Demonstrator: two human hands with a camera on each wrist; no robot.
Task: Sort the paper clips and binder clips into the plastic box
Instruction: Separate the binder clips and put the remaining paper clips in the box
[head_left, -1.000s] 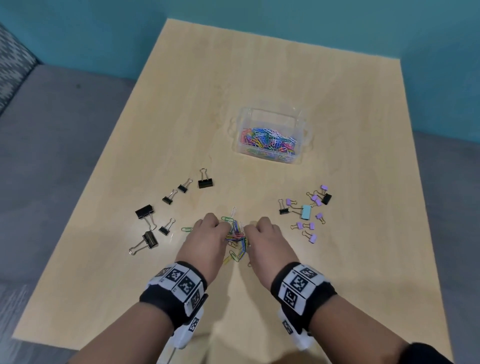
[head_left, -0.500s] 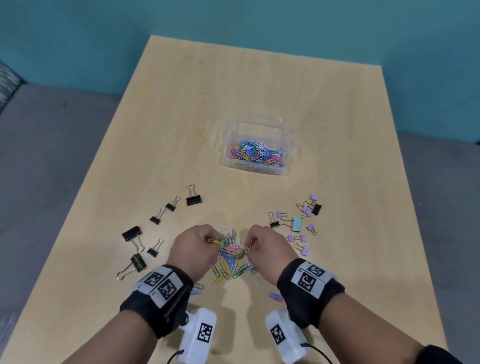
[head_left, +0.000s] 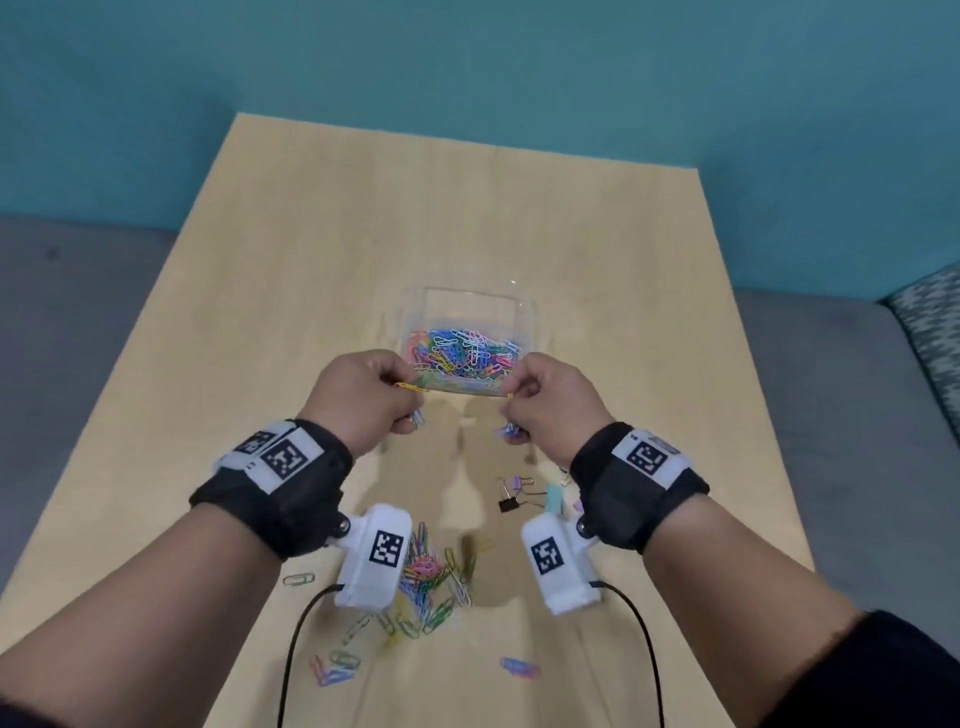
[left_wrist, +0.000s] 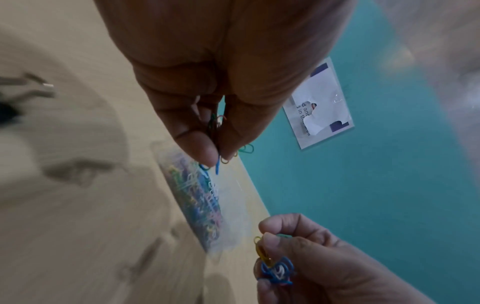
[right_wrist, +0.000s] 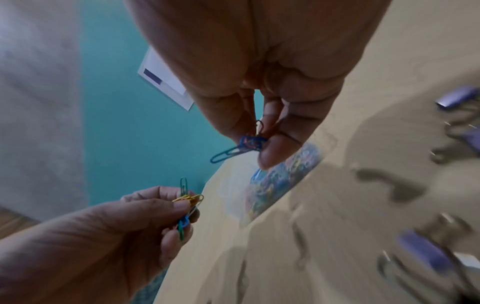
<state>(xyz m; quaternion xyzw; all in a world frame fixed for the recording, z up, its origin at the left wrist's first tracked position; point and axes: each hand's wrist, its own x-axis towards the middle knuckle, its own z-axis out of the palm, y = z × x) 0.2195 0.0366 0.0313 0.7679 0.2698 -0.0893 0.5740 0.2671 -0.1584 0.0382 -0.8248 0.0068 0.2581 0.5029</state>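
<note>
Coloured wire fills both fists: the left hand (head_left: 363, 397) pinches a small bunch of paper clips (left_wrist: 217, 158) between thumb and curled fingers, a yellow one (head_left: 410, 387) poking out toward the middle; the right hand (head_left: 550, 400) pinches its own bunch (right_wrist: 248, 144), blue and yellow clips showing below the knuckles; both hands hang above the table (head_left: 311, 260), level with each other and well apart, just at the near edge of the box (head_left: 470, 301); the box is clear plastic, open on top, standing near the table's middle, its floor covered with clips of many colours (head_left: 462, 353); nearer the person, under the wrists, a loose heap of clips (head_left: 431, 577) lies on the wood, with strays (head_left: 298, 578) to its left and a few more (head_left: 519, 667) toward the near edge; binder clips (head_left: 511, 493), one black and some lilac, lie right of the heap, partly hidden by the right wristband (head_left: 639, 483); behind the table stands a teal wall (head_left: 467, 78).
</note>
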